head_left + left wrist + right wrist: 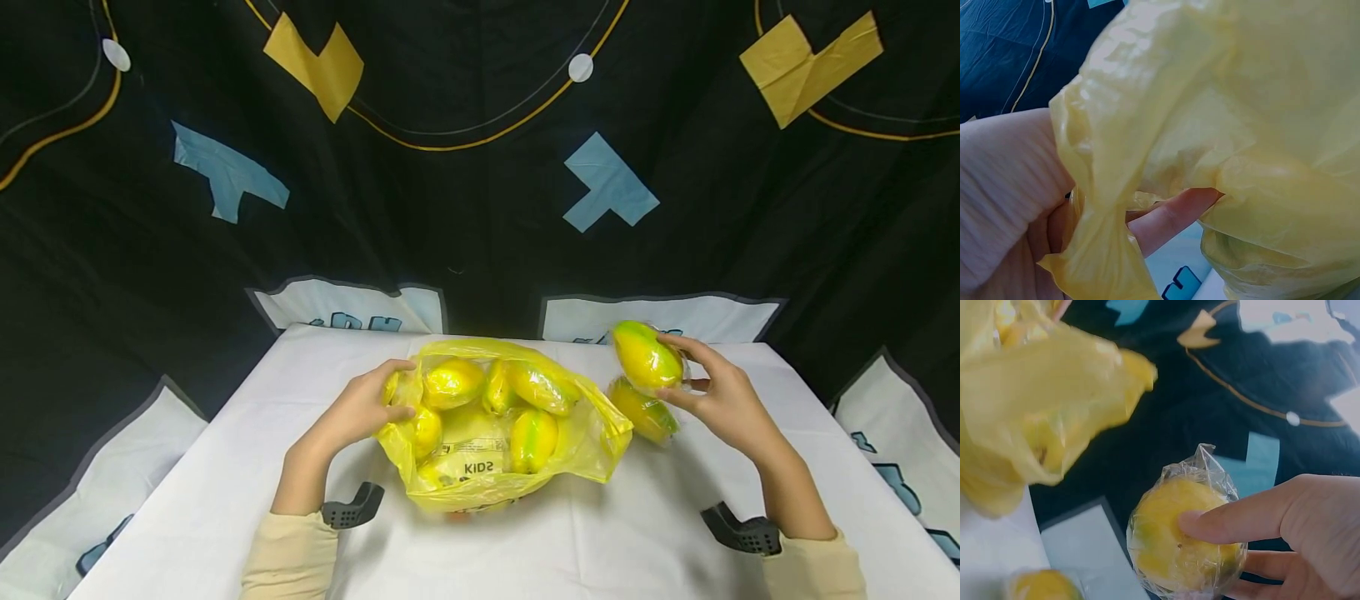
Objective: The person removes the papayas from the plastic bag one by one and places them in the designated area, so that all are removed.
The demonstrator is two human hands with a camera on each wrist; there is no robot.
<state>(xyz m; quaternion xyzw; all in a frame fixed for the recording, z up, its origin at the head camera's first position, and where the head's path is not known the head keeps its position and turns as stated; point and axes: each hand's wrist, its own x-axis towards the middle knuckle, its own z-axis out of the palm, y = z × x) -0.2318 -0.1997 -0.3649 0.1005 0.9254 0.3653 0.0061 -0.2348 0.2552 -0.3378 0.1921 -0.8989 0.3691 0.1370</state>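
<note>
Thumb and fingers of a right hand (716,396) pinch a film-wrapped, oval yellow-green fruit (643,354) right of a thin yellow plastic bag (495,487), its left rim gripped by a left hand (356,408); slick wrapping could slip, dropping the fruit onto its matching wrapped neighbour (647,417) on the white cloth-covered table (637,525).

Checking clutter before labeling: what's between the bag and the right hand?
In the head view, two fruits: a wrapped fruit in the grip of the right hand, and a second fruit, lower in the picture, beside the bag.
</note>
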